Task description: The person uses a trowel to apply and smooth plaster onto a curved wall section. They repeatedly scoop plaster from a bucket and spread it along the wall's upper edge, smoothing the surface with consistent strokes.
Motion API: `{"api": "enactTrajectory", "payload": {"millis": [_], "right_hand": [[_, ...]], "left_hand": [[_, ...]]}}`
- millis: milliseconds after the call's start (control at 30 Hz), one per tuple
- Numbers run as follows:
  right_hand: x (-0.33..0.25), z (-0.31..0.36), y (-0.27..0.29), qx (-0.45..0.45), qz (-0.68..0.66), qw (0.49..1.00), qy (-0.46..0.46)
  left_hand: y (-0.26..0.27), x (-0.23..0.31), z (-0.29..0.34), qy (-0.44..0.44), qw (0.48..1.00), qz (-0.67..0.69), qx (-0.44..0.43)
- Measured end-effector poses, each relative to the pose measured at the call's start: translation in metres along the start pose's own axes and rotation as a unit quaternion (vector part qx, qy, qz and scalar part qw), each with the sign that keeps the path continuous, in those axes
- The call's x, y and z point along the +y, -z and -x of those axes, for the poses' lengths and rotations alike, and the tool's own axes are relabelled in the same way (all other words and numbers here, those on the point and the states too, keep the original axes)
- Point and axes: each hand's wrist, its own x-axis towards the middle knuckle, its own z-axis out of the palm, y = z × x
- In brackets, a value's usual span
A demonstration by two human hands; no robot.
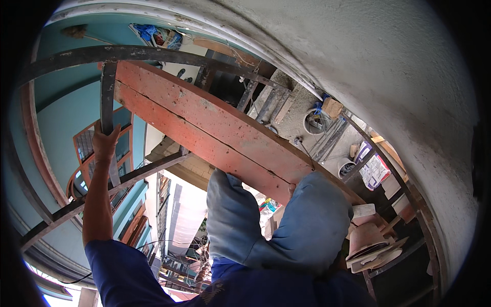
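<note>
My left arm reaches up and out to the left. My left hand (106, 143) is wrapped round a dark upright bar (108, 97) of the scaffold frame. Under me two long reddish boards (199, 123) lie side by side, with a narrow dark gap between them. My bent knees, in grey-blue trousers (317, 220), are over the near end of the boards, and bare toes show at their edge. My right hand does not show; my body and right leg cover that side. At my right, a worn pinkish pan (366, 240) rests beside the boards on flat pieces.
A dark curved rail (153, 53) crosses the boards' far end. Another bar (138, 174) runs at the left. The grey plastered wall (409, 77) rises close on the right. Far below, a round bucket (314, 122), a printed sack (374, 166) and lumber lie on the floor.
</note>
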Motion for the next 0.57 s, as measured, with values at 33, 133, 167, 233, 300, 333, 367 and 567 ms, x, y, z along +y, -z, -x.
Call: {"api": "enactTrajectory", "payload": {"millis": [33, 133, 167, 233, 300, 333, 367, 567], "right_hand": [[0.004, -0.002, 0.003, 0.006, -0.021, 0.999, -0.038], [0.014, -0.003, -0.008, -0.002, -0.127, 0.985, -0.115], [0.024, 0.003, -0.018, -0.004, -0.166, 0.978, -0.127], [0.049, 0.007, -0.030, -0.016, -0.254, 0.958, -0.130], [0.048, 0.015, -0.045, -0.003, -0.257, 0.955, -0.149], [-0.008, 0.022, -0.046, 0.035, -0.189, 0.956, -0.220], [-0.008, 0.021, -0.043, 0.038, -0.181, 0.960, -0.209], [0.026, 0.027, -0.040, 0.064, -0.138, 0.970, -0.191]], "left_hand": [[0.000, -0.008, 0.001, -0.002, 1.000, 0.000, 0.005], [-0.002, -0.026, 0.002, -0.043, 0.995, -0.077, 0.048], [-0.002, -0.025, -0.003, -0.070, 0.989, -0.114, 0.068], [-0.006, -0.023, -0.007, -0.039, 0.995, -0.091, 0.024], [-0.004, -0.010, -0.007, -0.009, 0.995, -0.102, 0.004], [0.003, -0.024, -0.010, -0.030, 0.991, -0.123, 0.039], [0.000, -0.018, -0.010, -0.019, 0.993, -0.110, 0.035], [-0.008, -0.059, -0.032, -0.006, 0.994, -0.101, 0.043]]}}
